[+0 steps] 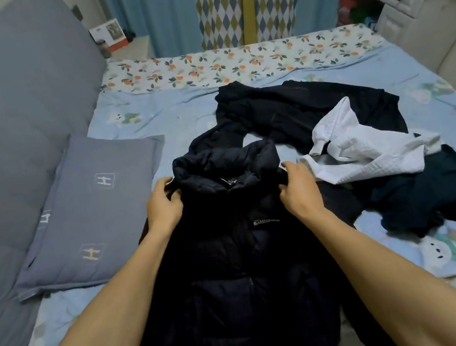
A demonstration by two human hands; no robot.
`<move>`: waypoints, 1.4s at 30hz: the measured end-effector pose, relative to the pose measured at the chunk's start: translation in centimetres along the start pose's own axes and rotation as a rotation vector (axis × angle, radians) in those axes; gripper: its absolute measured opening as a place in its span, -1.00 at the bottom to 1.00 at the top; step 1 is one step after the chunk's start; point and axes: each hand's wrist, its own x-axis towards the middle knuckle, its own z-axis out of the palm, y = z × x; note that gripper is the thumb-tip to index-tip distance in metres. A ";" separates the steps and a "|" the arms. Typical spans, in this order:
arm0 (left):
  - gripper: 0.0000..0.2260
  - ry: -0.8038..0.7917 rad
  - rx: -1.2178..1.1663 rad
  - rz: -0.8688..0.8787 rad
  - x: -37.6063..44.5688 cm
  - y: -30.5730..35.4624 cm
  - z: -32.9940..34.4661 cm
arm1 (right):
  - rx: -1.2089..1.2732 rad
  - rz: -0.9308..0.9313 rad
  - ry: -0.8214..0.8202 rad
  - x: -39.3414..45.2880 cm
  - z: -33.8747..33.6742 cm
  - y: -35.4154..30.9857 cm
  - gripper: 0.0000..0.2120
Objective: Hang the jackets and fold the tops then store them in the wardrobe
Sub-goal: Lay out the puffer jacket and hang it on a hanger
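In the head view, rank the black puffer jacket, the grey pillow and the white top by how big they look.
1. black puffer jacket, though it is nearest the camera, so that is unsure.
2. grey pillow.
3. white top, crumpled, so its true size is hidden.

2 forearms reach in from the bottom corners of the view, both bare from the frame edge to the wrist — no sleeve or cuff shows on either. The left hand (164,204) and the right hand (298,188) wear no gloves, rings, watch or wristband. Short, unpainted nails show on the left fingers (166,183) — the right hand's are mostly hidden.
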 end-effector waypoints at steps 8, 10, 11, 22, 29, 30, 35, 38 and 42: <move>-0.37 -0.442 0.413 0.119 2.9 -7.1 8.8 | -0.196 -0.008 -0.359 2.6 9.0 4.6 -0.35; -0.32 -0.507 0.554 0.148 2.5 -9.4 12.7 | -0.256 -0.081 -0.401 3.5 12.9 6.1 -0.36; -0.30 -0.529 0.630 0.172 2.0 -10.8 14.4 | -0.284 -0.125 -0.418 3.5 14.9 6.8 -0.36; -0.30 -0.218 0.844 0.396 10.8 -23.3 29.0 | -0.533 -0.413 -0.232 13.0 33.0 17.7 -0.36; -0.35 -0.313 0.895 0.257 12.1 -22.4 29.3 | -0.551 -0.345 -0.436 15.4 33.1 15.9 -0.35; -0.36 -0.344 0.855 0.223 11.1 -20.7 28.7 | -0.559 -0.347 -0.488 14.9 30.7 15.7 -0.37; -0.32 -0.546 0.581 0.288 3.2 -13.8 28.4 | -0.574 -0.340 -0.545 10.4 21.2 18.4 -0.42; -0.31 -0.675 0.679 0.430 -0.5 -13.2 30.5 | -0.602 -0.320 -0.526 6.8 18.2 22.0 -0.41; -0.44 -0.784 1.028 0.285 0.5 -12.3 33.5 | -0.631 -0.177 -0.594 3.9 14.8 27.3 -0.40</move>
